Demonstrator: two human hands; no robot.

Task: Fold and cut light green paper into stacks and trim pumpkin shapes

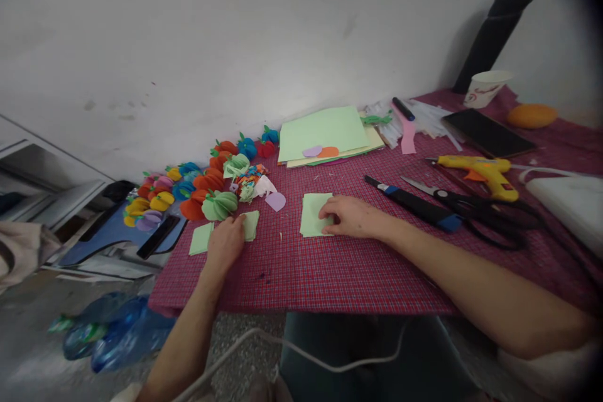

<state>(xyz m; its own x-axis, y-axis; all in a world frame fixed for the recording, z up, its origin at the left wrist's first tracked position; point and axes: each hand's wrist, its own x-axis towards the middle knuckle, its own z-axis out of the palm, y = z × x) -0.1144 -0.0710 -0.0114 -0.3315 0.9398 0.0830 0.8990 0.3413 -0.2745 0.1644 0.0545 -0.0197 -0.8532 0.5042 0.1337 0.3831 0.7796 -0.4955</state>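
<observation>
On the bench (292, 276), paper pumpkins (220, 205) look finished; green squares (201, 239) lie cut but flat. The right hand (353, 217) rests, fingers parted, on one pile (311, 217); whether the left hand (227, 240) pinches its squares, I cannot tell.

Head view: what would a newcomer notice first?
Probably the bright pumpkin-shaped paper ornaments at the left end of the table, then the yellow glue gun on the right, beside the scissors. The left hand, in front of the ornaments, and the right hand, mid-table, touch pale green paper squares.

Right fingers (332, 206) hide part of green papers (311, 213); cup lettering (485, 88) unreadable.
</observation>
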